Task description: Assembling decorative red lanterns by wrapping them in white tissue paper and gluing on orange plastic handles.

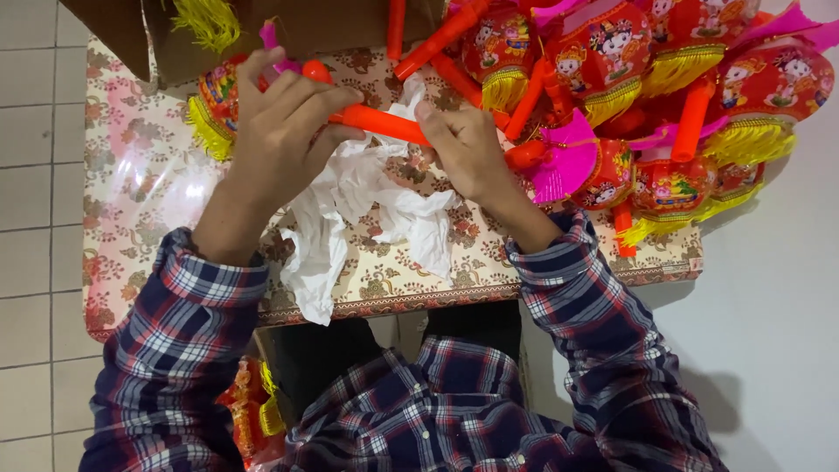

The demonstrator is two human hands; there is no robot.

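A: What are the hands doing?

B: The left hand [280, 131] is wrapping its fingers tight around one end of an orange stick [380, 123]. The right hand [468, 149] is pinching the other end with its thumb and fingers. So both hands are holding the same stick.

A: Where is the stick sitting?

B: It is hanging just over a crumpled white cloth [358, 210], in the middle of the flowery table cover [140, 175]. The cloth is lying under both hands.

A: What is that by the left hand?

B: A red lantern with a yellow fringe [214, 105] is peeking out from behind the left hand. I cannot tell if the stick is joined to it.

A: And on the other side?

B: A big pile of red lanterns [664, 96] with orange sticks and pink bits is lying just beside the right hand.

A: What are the arms wearing?

B: Checked sleeves [183, 323] in blue, red and white.
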